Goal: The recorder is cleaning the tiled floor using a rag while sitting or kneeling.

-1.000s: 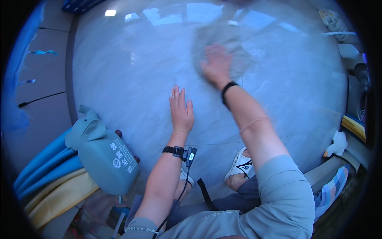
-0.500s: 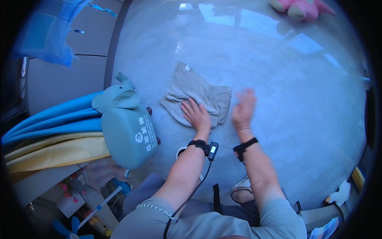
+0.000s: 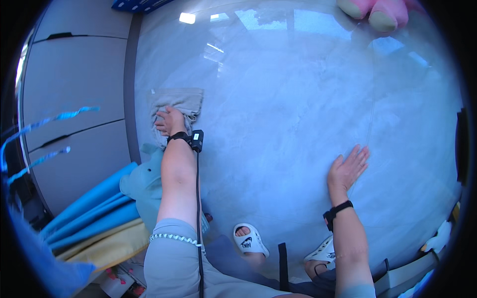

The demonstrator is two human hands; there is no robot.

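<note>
A grey-beige cleaning cloth (image 3: 189, 99) lies rumpled on the shiny grey floor (image 3: 278, 124), close to the foot of the cabinet at the left. Over its middle my left hand (image 3: 171, 120) rests with spread fingers, pressing the cloth down and hiding part of it. On the right side my right hand (image 3: 348, 169) is palm down at the floor, its fingers stretched out and nothing in it.
Grey cabinet drawers (image 3: 74, 79) line the left side. A teal animal-shaped stool (image 3: 144, 184) stands beside my left forearm, with blue and yellow fabric (image 3: 94, 208) next to it. A pink plush toy (image 3: 385, 15) lies at the far right. My feet wear white slides (image 3: 251, 241).
My left hand has slid the cloth leftward across the floor toward the cabinet. My right hand has moved right and nearer to me, with its fingers now spread.
</note>
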